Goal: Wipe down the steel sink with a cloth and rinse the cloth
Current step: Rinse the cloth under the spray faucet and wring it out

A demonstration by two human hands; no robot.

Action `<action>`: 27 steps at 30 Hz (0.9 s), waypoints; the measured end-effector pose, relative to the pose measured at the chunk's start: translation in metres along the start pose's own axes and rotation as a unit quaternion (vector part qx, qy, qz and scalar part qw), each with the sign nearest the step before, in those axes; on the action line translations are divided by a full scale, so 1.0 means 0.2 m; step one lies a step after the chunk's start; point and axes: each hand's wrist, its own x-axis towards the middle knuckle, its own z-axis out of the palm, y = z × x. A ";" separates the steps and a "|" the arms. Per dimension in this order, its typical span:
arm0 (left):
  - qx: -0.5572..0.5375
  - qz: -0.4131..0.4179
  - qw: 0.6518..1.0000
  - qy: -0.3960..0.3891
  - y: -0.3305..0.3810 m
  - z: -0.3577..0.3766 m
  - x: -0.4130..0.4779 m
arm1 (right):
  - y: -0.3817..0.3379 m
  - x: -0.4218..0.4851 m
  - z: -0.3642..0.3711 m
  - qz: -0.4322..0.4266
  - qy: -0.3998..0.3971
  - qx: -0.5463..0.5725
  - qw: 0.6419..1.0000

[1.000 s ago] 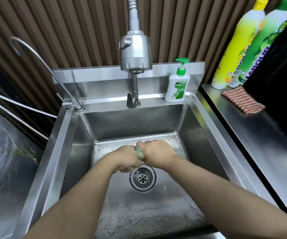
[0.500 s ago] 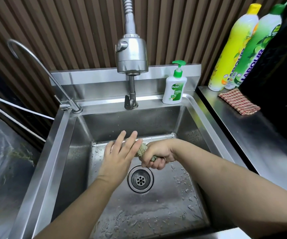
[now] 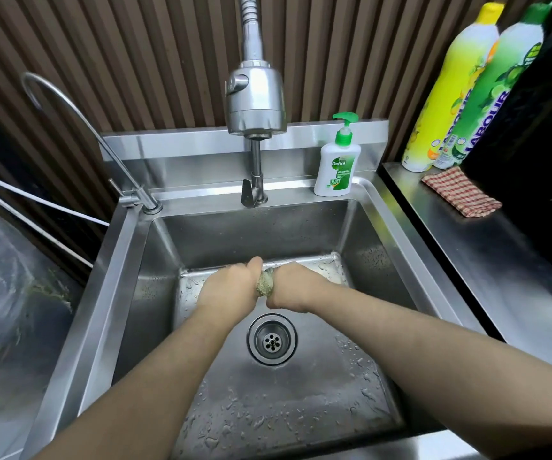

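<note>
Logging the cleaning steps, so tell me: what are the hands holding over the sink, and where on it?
A bunched greenish cloth: the left hand grips one end, the right hand the other.

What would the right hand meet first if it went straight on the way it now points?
The right hand would likely meet the left hand at once; only the cloth both grip lies between them.

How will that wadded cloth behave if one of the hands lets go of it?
Probably floppy: the cloth is squeezed into a small wad between the left hand and right hand, so it should sag or unroll. Likely heavy for its size and a bit slippery: droplets cover the sink floor, suggesting it is wet.
</note>
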 end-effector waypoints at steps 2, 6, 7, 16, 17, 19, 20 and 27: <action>-0.061 -0.033 0.997 -0.026 0.00 0.02 0.00 | 0.00 0.00 0.03 -0.012 0.045 -0.043 0.998; -0.197 -0.081 0.969 -0.124 -0.01 0.07 0.02 | 0.02 0.01 0.08 -0.048 0.091 -0.121 0.987; -0.235 -0.088 0.956 -0.153 -0.02 0.08 0.02 | 0.02 0.01 0.08 -0.064 0.098 -0.138 0.983; -0.289 -0.078 0.949 -0.098 -0.04 0.11 -0.01 | 0.06 0.04 0.05 -0.019 0.002 -0.009 1.000; -0.234 -0.050 0.971 -0.021 -0.05 0.13 -0.03 | 0.07 0.04 0.04 0.009 -0.031 0.062 0.998; -0.059 0.058 0.986 0.143 -0.07 0.16 -0.07 | 0.10 0.02 0.00 0.047 -0.136 0.242 0.959; 0.004 0.108 0.973 0.204 -0.08 0.17 -0.09 | 0.11 0.00 -0.02 0.049 -0.196 0.315 0.927; 0.034 0.270 0.915 0.299 -0.12 0.02 0.02 | 0.10 -0.01 -0.08 -0.050 -0.444 0.396 0.802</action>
